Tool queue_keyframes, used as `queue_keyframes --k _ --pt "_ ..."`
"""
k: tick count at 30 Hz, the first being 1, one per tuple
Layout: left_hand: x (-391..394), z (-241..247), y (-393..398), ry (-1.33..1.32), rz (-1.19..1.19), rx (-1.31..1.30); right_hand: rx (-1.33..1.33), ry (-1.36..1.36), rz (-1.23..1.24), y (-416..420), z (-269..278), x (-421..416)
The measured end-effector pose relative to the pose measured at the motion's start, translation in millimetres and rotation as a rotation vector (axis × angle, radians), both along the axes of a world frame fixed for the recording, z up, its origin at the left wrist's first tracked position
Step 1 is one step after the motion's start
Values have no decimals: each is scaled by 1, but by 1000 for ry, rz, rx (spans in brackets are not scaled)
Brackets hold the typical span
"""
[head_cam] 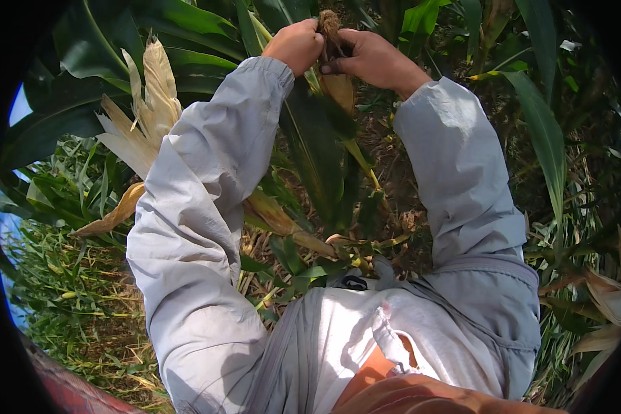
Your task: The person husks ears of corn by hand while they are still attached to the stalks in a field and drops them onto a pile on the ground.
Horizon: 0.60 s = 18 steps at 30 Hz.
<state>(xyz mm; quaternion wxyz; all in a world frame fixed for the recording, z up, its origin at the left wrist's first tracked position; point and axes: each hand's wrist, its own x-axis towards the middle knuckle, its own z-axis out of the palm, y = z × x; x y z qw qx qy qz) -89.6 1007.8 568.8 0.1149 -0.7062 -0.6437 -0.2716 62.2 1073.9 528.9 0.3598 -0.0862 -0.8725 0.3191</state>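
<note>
At the top centre, my left hand (298, 45) and my right hand (375, 58) meet at the brown silk tip of a corn ear (329, 25). My left hand is closed against the silk's left side. On the other side, the thumb and fingers of my right hand pinch at the silk and husk. Dry tan husk (339, 89) shows just below my hands; the ear's kernels are not visible. Beside my left sleeve, an opened dry corn husk (158, 83) spreads its pale leaves upward.
Broad green corn leaves (318, 150) hang between my forearms, with more around both hands. A dry stalk part (290, 227) slants beneath my left forearm. Pale open husks (608, 300) stand at the right edge. Lower plants and dry litter (124, 305) cover the ground at left.
</note>
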Motion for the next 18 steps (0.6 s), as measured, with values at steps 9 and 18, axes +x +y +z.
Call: queue_keyframes --k 9,18 --pt "4 -5 6 -196 -275 -1 -61 253 -164 6 -4 10" --pt "11 -2 5 -51 -70 31 -9 167 11 -7 -12 21"
